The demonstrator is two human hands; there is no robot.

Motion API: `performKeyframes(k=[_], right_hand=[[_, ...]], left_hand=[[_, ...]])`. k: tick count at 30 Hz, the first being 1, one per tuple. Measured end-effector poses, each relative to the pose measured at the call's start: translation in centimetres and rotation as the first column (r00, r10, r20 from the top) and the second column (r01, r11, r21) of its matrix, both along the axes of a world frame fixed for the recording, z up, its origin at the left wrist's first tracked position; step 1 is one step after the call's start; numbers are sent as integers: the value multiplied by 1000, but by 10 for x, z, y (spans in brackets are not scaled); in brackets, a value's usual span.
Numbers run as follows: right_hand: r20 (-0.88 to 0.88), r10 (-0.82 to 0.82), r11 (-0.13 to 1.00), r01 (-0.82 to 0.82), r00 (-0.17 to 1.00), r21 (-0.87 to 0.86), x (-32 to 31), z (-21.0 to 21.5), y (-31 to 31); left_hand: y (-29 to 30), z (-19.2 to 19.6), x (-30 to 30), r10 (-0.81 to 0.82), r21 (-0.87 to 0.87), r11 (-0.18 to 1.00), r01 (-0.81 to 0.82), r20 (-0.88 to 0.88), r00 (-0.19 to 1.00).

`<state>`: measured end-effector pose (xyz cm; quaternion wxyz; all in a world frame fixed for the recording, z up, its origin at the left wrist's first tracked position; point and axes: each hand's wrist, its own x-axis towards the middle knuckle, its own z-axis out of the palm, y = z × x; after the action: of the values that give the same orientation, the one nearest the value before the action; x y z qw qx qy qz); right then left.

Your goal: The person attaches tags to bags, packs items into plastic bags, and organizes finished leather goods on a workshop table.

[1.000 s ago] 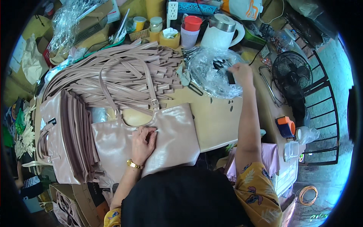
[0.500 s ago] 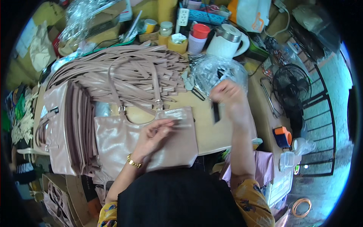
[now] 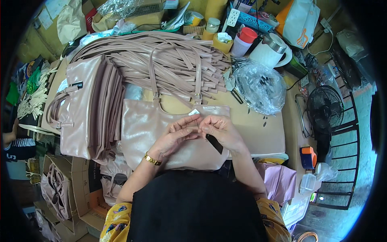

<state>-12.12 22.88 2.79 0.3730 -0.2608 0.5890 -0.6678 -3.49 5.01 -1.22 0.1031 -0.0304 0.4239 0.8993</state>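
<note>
A shiny dusty-pink handbag (image 3: 141,123) lies flat in front of me, its two handles (image 3: 152,76) stretched away from me. My right hand (image 3: 222,132) is closed in a pinch, and a black hang tag (image 3: 214,143) hangs from its fingers over the bag. Fingertip to fingertip with it, my left hand (image 3: 177,135) is closed too; whatever lies between its fingers is too small to make out. A small white tag (image 3: 194,112) shows just beyond the left fingertips, near the base of the right handle.
To the left stands a stack of similar pink bags (image 3: 86,109). Pink straps (image 3: 133,50) are heaped behind the handbag. A clear plastic bag (image 3: 260,86) with dark contents lies back right, near a white kettle (image 3: 271,50). A black fan (image 3: 324,107) stands at the right.
My right hand has come left and nearer from beside the plastic bag, bringing the black hang tag to my left hand. The head view has shifted.
</note>
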Motion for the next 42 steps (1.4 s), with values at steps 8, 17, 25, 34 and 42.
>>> performKeyframes(k=[8,17,25,34,42], right_hand=[[-410,-8,951,134,912,277,13,-14,-4],[-496,-243,961,277,833,-4,26,2,-28],[-624,-198,969,246,756,-9,40,4,-42],[-544,-337,927,371,769,-50,45,-3,-46],[-600,-423,893,425,679,-149,35,-3,-36]], left_hand=[[-11,-37,2,163,548,828,-118,-34,986],[-13,-13,16,22,813,574,98,-136,991],[-7,-13,23,-31,772,632,65,-59,998],[-4,-11,16,11,610,792,-31,37,999],[-9,17,19,258,-155,955,-254,6,966]])
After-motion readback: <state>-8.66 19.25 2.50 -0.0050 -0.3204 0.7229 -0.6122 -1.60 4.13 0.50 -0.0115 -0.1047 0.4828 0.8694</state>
